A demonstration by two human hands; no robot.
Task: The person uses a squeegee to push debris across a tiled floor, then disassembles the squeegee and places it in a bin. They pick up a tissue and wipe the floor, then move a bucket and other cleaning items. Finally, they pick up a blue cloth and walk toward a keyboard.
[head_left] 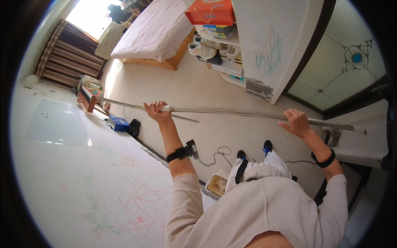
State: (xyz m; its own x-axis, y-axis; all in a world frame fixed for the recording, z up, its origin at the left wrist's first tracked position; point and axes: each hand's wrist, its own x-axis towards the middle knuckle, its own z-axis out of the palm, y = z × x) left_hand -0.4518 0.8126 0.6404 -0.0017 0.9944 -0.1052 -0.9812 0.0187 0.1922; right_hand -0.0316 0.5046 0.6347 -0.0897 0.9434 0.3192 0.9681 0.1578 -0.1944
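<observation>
A long silvery metal pole [231,111] stretches across in front of me at waist height or so, with a whitish collar [166,108] near its left end and a pale cap at its right end. My left hand [157,110] is closed around it beside the collar. A second, thinner metal rod [186,119] passes under that hand, slanting from upper left to lower right. Farther right, my right hand [297,122] curls its fingers over the long pole, thumb on the near side. Whether the pole is one tube or several side by side, I cannot tell.
A shoe shelf [225,39] with an orange gift bag [210,13] stands ahead, near a bed [144,35]. To the right is a glass-panelled door [347,62]. A scribbled white wall [124,194] runs along my left. A small bin [216,185] and cables [221,155] lie by my feet.
</observation>
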